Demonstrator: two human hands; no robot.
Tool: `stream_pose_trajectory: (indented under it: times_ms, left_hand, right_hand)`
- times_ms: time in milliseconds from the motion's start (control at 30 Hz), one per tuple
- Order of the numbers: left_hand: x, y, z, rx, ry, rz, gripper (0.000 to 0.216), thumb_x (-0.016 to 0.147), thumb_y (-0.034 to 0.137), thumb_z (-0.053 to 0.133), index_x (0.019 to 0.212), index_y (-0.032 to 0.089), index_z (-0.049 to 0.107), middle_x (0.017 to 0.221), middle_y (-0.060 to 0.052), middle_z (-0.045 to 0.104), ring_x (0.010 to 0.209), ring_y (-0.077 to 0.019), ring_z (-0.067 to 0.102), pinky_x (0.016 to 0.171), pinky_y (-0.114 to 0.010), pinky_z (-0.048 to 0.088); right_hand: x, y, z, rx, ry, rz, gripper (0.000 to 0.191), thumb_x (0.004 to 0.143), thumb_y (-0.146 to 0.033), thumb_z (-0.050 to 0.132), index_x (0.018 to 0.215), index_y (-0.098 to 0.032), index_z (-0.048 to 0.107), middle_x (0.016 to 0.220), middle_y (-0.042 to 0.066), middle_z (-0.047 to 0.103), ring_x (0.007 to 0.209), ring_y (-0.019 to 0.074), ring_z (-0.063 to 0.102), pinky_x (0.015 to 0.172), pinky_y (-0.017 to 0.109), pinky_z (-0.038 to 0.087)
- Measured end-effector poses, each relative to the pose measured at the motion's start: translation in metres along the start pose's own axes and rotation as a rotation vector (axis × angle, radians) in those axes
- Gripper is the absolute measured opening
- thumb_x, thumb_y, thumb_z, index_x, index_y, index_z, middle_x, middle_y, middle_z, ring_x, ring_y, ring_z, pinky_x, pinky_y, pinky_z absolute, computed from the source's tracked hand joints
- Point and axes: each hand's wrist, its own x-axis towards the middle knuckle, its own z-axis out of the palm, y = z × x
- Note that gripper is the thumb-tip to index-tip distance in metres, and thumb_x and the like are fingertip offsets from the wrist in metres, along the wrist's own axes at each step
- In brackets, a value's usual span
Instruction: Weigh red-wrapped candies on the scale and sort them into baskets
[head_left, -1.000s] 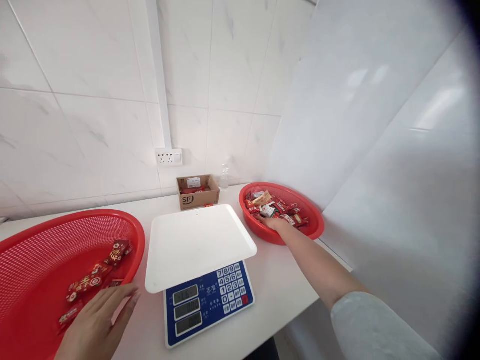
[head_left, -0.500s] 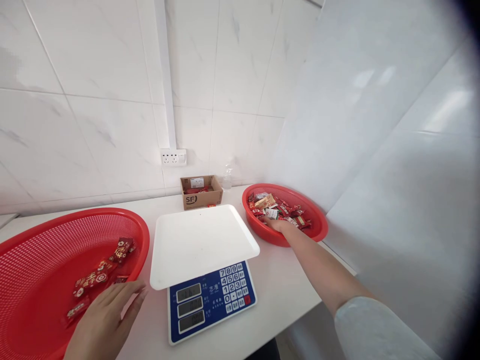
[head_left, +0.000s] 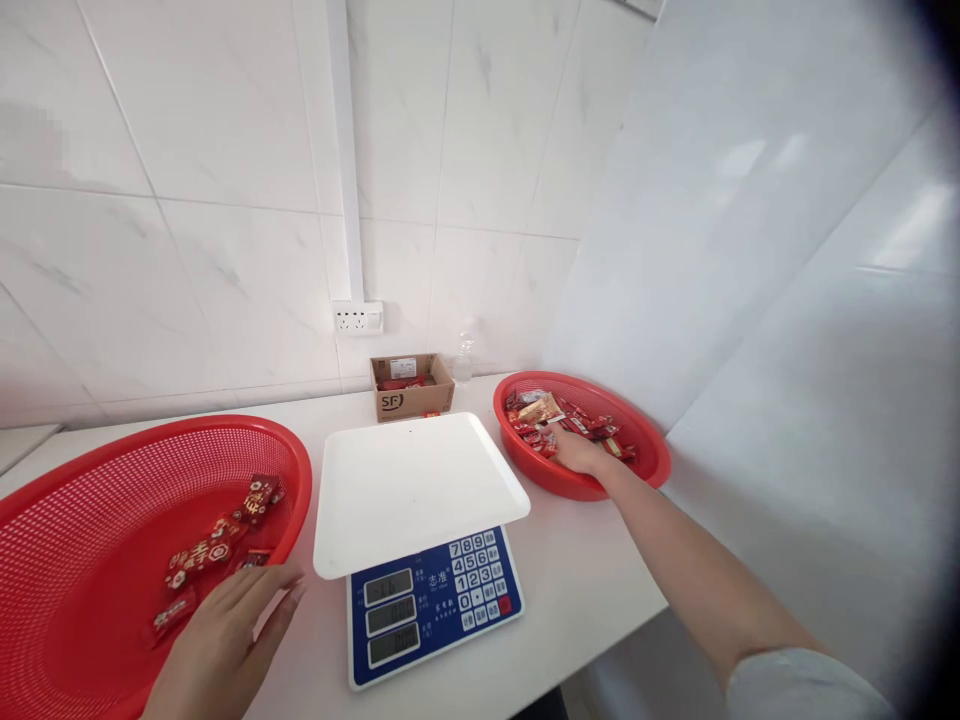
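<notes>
1. Your right hand (head_left: 576, 452) reaches far forward into the right basket (head_left: 658, 452). Its fingers are bent down among the wrapped sweets (head_left: 541, 410), and you cannot tell whether they have closed on one.
2. Your left hand (head_left: 225, 640) lies flat with fingers apart and holds nothing. It rests at the near rim of the left basket (head_left: 150, 432).
3. Just beyond your left fingertips lie a few red packets (head_left: 202, 555). They are far fewer than the heap under your right hand.
4. Between your hands stands the scale (head_left: 435, 605). Its white tray (head_left: 420, 490) is bare, so nothing has been weighed yet.
5. Beyond the tray, on the desk (head_left: 570, 570), sits a cardboard box (head_left: 411, 385).
</notes>
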Motion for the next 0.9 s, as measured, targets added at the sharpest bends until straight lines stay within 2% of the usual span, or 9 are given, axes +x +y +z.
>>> stream_pose_trajectory:
  times_ms: [200,333,433,500,567,633,700,800,900]
  left_hand:
    - [0.004,0.009,-0.004,-0.061,0.086,-0.104,0.033,0.078,0.051,0.049,0.084,0.025,0.068,0.087,-0.005,0.072,0.081,-0.0237,0.067,0.065,-0.03,0.055]
    - [0.013,0.032,-0.009,-0.257,0.106,-0.181,0.029,0.075,0.05,0.054,0.083,0.025,0.066,0.089,-0.005,0.07,0.082,-0.0241,0.066,0.057,-0.028,0.054]
    - [0.023,0.058,-0.005,-0.568,0.02,-0.273,0.031,0.072,0.049,0.059,0.091,0.025,0.064,0.096,-0.005,0.068,0.091,-0.0245,0.064,0.063,-0.028,0.055]
    - [0.031,0.081,0.001,-0.845,-0.075,-0.334,0.034,0.073,0.048,0.06,0.097,0.025,0.06,0.103,-0.006,0.065,0.098,-0.0241,0.061,0.075,-0.031,0.054]
    - [0.04,0.106,0.007,-1.134,-0.143,-0.411,0.04,0.075,0.047,0.06,0.109,0.026,0.055,0.116,-0.008,0.059,0.107,-0.0244,0.057,0.082,-0.034,0.052]
    - [0.048,0.127,0.011,-1.373,-0.133,-0.547,0.051,0.076,0.045,0.06,0.122,0.031,0.045,0.132,-0.008,0.048,0.117,-0.0251,0.049,0.083,-0.036,0.052]
    - [0.056,0.141,0.013,-1.559,-0.133,-0.656,0.055,0.077,0.043,0.061,0.127,0.037,0.039,0.138,-0.005,0.042,0.119,-0.0246,0.048,0.081,-0.036,0.053]
    - [0.062,0.142,0.013,-1.712,-0.161,-0.732,0.045,0.077,0.042,0.061,0.119,0.031,0.049,0.123,-0.004,0.056,0.107,-0.0217,0.057,0.078,-0.034,0.054]
    - [0.063,0.131,0.014,-1.732,-0.148,-0.801,0.033,0.078,0.044,0.059,0.104,0.024,0.058,0.097,-0.003,0.066,0.09,-0.017,0.063,0.074,-0.028,0.054]
  right_hand:
    - [-0.011,0.011,-0.024,-0.03,0.105,0.023,0.056,0.071,-0.018,0.054,0.126,-0.017,0.039,0.074,0.005,0.066,0.054,0.0193,0.06,0.058,0.028,0.04]
    - [-0.025,-0.002,-0.038,-0.007,0.293,0.041,0.049,0.078,-0.025,0.047,0.125,-0.021,0.036,0.088,0.008,0.065,0.071,0.0217,0.062,0.064,0.03,0.041]
    - [-0.046,-0.034,-0.034,0.233,0.473,-0.131,0.041,0.075,-0.024,0.05,0.115,-0.025,0.043,0.099,0.006,0.063,0.086,0.0217,0.06,0.07,0.03,0.044]
    - [-0.064,-0.064,-0.023,0.516,0.383,-0.316,0.034,0.073,-0.024,0.051,0.107,-0.026,0.046,0.106,0.004,0.059,0.082,0.0187,0.061,0.064,0.029,0.047]
    - [-0.085,-0.095,-0.004,0.727,0.157,-0.444,0.032,0.072,-0.026,0.053,0.104,-0.026,0.046,0.1,0.002,0.06,0.071,0.016,0.061,0.055,0.028,0.049]
    - [-0.106,-0.124,0.018,0.879,-0.088,-0.496,0.033,0.072,-0.027,0.054,0.103,-0.025,0.044,0.084,-0.001,0.06,0.061,0.0138,0.059,0.047,0.025,0.047]
    - [-0.127,-0.146,0.038,0.989,-0.256,-0.538,0.031,0.074,-0.027,0.054,0.104,-0.025,0.044,0.086,-0.001,0.06,0.059,0.0118,0.058,0.047,0.025,0.047]
    - [-0.15,-0.166,0.059,1.04,-0.244,-0.685,0.023,0.08,-0.028,0.053,0.103,-0.025,0.051,0.099,0.0,0.06,0.081,0.0141,0.06,0.07,0.03,0.051]
    - [-0.162,-0.171,0.068,1.0,-0.179,-0.778,0.026,0.088,-0.035,0.046,0.11,-0.024,0.053,0.107,0.003,0.06,0.1,0.0165,0.056,0.089,0.033,0.044]
